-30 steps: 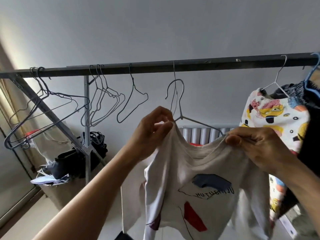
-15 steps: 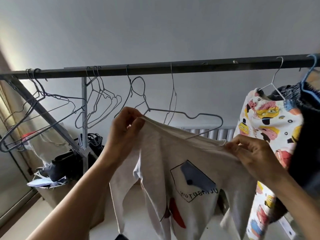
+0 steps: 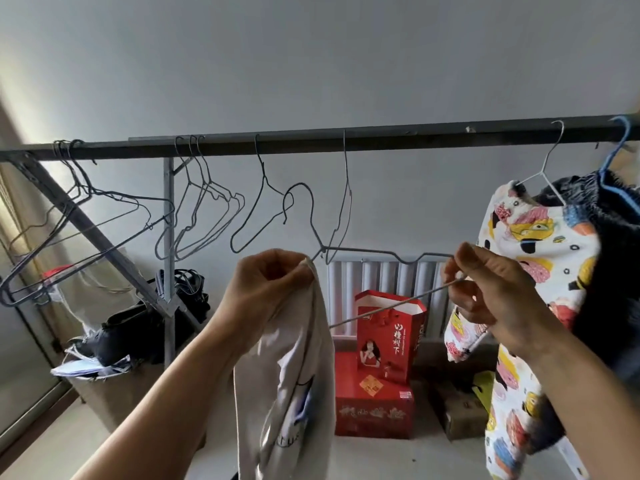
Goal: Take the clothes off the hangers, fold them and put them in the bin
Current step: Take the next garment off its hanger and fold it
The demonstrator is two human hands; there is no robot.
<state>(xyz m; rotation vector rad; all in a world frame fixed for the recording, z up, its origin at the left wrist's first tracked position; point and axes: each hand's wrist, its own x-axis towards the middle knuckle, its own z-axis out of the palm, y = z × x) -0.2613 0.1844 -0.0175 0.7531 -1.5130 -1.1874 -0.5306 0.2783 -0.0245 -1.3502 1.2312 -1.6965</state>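
Note:
My left hand grips the white printed shirt by its top edge; the shirt hangs down bunched from that hand. My right hand pinches the end of a grey wire hanger, which is off the rail and bare, its hook up near the left hand. A colourful cartoon-print garment and a dark garment hang on hangers at the right end of the dark rail. No bin is clearly seen.
Several bare wire hangers hang along the rail's left half. Red gift bag and box stand on the floor by a white radiator. A box with dark bags sits left, cardboard boxes right.
The shirt has come off the hanger: it slid left and now hangs from my left hand alone, while my right hand holds the bare hanger's end.

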